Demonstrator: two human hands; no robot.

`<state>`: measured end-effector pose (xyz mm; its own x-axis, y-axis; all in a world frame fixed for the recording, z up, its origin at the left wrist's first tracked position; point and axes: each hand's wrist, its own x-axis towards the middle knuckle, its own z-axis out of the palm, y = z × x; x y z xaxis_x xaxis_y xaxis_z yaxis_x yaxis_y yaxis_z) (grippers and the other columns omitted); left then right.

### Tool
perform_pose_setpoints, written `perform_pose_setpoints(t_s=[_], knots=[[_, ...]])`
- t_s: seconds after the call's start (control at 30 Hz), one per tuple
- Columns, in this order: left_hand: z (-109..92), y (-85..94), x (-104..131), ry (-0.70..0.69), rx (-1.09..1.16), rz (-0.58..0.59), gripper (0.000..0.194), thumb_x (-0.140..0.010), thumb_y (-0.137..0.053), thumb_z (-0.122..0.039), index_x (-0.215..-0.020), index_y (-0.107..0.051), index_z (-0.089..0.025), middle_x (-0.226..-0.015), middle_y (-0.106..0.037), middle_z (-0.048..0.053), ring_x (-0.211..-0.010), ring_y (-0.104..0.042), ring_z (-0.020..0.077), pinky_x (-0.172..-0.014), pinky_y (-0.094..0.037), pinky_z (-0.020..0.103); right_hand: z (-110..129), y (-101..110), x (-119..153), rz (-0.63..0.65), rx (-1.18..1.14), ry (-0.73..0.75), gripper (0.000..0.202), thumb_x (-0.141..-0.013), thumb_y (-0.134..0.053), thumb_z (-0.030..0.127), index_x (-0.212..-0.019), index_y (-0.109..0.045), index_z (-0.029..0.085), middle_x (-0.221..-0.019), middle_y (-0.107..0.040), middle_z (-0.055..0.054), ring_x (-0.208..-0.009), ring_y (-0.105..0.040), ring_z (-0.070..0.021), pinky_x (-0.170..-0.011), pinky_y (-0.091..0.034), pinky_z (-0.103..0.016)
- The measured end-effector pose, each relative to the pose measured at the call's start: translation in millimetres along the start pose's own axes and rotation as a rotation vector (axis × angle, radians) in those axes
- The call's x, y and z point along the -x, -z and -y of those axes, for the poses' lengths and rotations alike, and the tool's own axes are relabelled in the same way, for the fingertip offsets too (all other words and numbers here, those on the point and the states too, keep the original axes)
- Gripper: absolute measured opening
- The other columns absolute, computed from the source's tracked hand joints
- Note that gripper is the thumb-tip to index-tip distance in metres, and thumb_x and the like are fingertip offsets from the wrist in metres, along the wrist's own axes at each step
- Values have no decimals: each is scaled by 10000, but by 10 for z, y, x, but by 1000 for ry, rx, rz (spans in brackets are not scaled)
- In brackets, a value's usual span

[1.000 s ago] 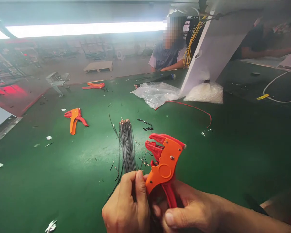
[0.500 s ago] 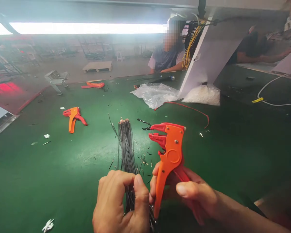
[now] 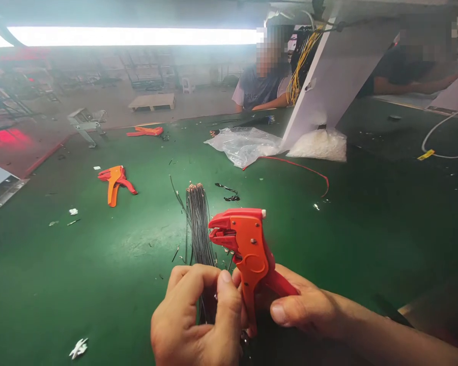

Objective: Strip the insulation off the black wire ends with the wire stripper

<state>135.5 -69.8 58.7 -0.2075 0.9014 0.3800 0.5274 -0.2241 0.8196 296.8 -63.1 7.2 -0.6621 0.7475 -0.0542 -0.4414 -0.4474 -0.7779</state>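
Observation:
A long bundle of thin black wires (image 3: 200,223) with bare copper ends lies on the green table, running toward me. Over its near part, my left hand (image 3: 198,315) is closed with thumb and forefinger pinched together; what is between them is too small to make out. My right hand (image 3: 301,300) is wrapped round the handles of an orange and red wire stripper (image 3: 254,249). Its jaws point left, beside the bundle, just above my left fingertips. Small cut wire bits are scattered to the right of the bundle, partly hidden by the tool.
Two more orange-red strippers (image 3: 116,184) (image 3: 147,131) lie at the left and far left. A clear plastic bag (image 3: 244,145), a bag of white pieces (image 3: 318,146) and a red wire (image 3: 299,165) are farther back. A slanted white panel (image 3: 316,81) stands there; a person (image 3: 263,89) sits beyond.
The stripper in my right hand has moved left and slightly down, toward the bundle, and its jaws are closer together. My left hand has shifted slightly right.

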Motion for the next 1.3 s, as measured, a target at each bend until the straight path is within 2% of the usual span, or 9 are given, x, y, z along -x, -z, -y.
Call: perform_pose_setpoints(t_s=[0.1, 0.2, 0.5, 0.6, 0.77, 0.93, 1.03, 1.2, 1.3], knots=[[6, 0, -1, 28, -3, 16, 288, -809, -585, -209, -523, -592, -238, -489, -541, -54, -417, -490, 102, -432, -404, 223, -8, -25, -18, -6, -13, -14, 415, -770, -691, 367, -1080, -633, 97, -865, -621, -92, -762, -563, -183, -747, -431, -324], [-10, -5, 15, 7, -10, 4, 285, -795, -579, -169, -519, -580, -236, -485, -541, -59, -419, -488, 95, -426, -397, 211, -13, -18, -21, -3, -27, -8, 433, -790, -680, 367, -1138, -625, 114, -905, -619, -90, -762, -567, -181, -752, -439, -331], [26, -23, 47, -97, -80, 34, 255, -780, -568, -136, -543, -554, -229, -487, -485, -56, -511, -490, 113, -447, -367, 206, 34, -61, -28, -18, -2, -8, 402, -816, -679, 347, -1153, -614, 139, -885, -589, -49, -770, -530, -178, -915, -398, -431], [50, -22, 45, -104, -113, 29, 256, -785, -563, -132, -547, -550, -224, -493, -491, -54, -505, -483, 112, -446, -344, 217, 22, -74, -45, 4, 11, -12, 336, -826, -681, 361, -1079, -623, 148, -852, -563, -28, -741, -506, -164, -920, -398, -439], [84, -51, 73, -132, -142, 54, 280, -821, -574, -177, -544, -570, -219, -516, -521, -34, -504, -449, 125, -472, -376, 233, -4, -66, -48, 19, 35, 39, 218, -867, -634, 369, -901, -613, 154, -806, -545, -19, -705, -495, -147, -761, -439, -329], [97, -77, 105, -117, -151, 63, 293, -817, -584, -175, -530, -558, -224, -501, -515, -30, -512, -454, 137, -498, -394, 247, -59, -31, -52, -12, 92, 40, 335, -876, -611, 454, -892, -630, 120, -717, -575, -33, -619, -523, -143, -589, -470, -272], [109, -87, 113, -106, -157, 67, 289, -828, -579, -186, -543, -562, -226, -509, -533, -25, -524, -466, 140, -519, -403, 253, -120, 1, -50, -35, 110, 54, 386, -879, -607, 504, -849, -612, 119, -650, -579, -27, -537, -524, -124, -525, -472, -250], [144, -102, 114, -147, -177, 55, 263, -827, -568, -200, -565, -578, -229, -508, -520, -28, -504, -437, 140, -537, -407, 270, -167, 26, -26, -71, 92, 12, 422, -864, -644, 543, -890, -586, 126, -616, -572, 1, -469, -517, -92, -464, -474, -205], [152, -106, 111, -152, -191, 60, 274, -832, -559, -199, -561, -566, -230, -497, -504, -31, -503, -433, 140, -537, -395, 273, -160, 26, -8, -114, 124, -9, 433, -866, -646, 557, -874, -577, 129, -543, -555, 22, -405, -477, -76, -391, -434, -168]])
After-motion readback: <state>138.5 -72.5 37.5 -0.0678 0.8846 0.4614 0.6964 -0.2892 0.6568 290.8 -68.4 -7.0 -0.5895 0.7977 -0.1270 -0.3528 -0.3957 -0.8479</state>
